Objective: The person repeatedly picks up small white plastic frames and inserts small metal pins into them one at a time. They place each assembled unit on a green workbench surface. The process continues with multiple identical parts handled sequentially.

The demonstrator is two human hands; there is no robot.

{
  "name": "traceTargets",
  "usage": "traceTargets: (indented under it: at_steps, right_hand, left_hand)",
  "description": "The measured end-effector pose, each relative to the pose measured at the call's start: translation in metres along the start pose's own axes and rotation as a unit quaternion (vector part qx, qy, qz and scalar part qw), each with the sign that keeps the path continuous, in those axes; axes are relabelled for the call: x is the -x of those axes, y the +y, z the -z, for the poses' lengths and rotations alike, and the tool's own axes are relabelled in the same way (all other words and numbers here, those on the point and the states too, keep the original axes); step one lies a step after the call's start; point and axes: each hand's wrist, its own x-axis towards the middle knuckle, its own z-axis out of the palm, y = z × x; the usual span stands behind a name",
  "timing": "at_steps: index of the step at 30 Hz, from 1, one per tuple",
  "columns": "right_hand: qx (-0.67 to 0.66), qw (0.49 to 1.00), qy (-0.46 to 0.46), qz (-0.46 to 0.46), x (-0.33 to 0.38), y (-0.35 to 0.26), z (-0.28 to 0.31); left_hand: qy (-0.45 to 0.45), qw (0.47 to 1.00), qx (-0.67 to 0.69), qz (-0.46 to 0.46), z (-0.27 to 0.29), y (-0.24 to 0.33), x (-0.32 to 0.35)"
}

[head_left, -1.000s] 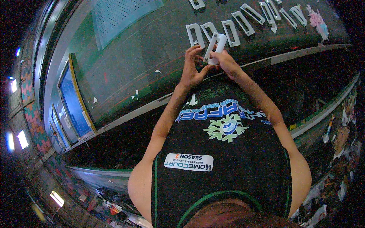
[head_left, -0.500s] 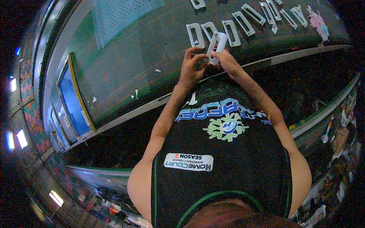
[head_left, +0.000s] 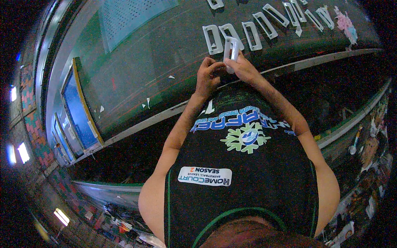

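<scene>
In front of my body, over the near edge of the green table, my right hand (head_left: 244, 69) pinches a white oblong plastic frame (head_left: 235, 49) by its lower end. The frame is tilted up, with rounded ends and a long slot through it. Just left of its lower end is my left hand (head_left: 208, 75), fingers curled together. Whether a small thing is between those fingertips, I cannot make out. Beyond my hands, several similar white frames (head_left: 250, 36) lie in a slanting row on the table.
A translucent perforated sheet (head_left: 134, 18) lies at the far left of the table (head_left: 153, 53). White scraps (head_left: 148, 102) are scattered near its front edge. Pink and blue crumpled material (head_left: 346, 25) lies far right. Blue framed panels (head_left: 80, 109) stand at left.
The held frame has turned to a more upright angle and shifted slightly left. My left fingers, spread around its lower end before, have curled in and drawn a little away from it.
</scene>
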Motion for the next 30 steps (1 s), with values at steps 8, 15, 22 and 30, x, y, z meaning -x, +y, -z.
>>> traceTargets:
  at_steps: [8, 15, 22, 30]
  right_hand:
    - [0.059, 0.997, -0.035, 0.035, -0.009, 0.008, 0.005]
    - [0.065, 0.982, -0.158, 0.079, -0.029, -0.017, 0.015]
    - [0.132, 0.969, -0.2, 0.055, -0.068, -0.042, 0.005]
    - [0.274, 0.939, 0.132, 0.162, -0.156, -0.064, 0.066]
  left_hand:
    - [-0.037, 0.999, -0.026, -0.004, 0.004, -0.002, 0.005]
    - [0.034, 0.998, -0.007, -0.049, 0.003, -0.005, -0.002]
    - [0.17, 0.965, 0.134, 0.148, 0.005, -0.015, -0.009]
    - [0.24, 0.96, -0.081, 0.122, 0.031, -0.037, -0.026]
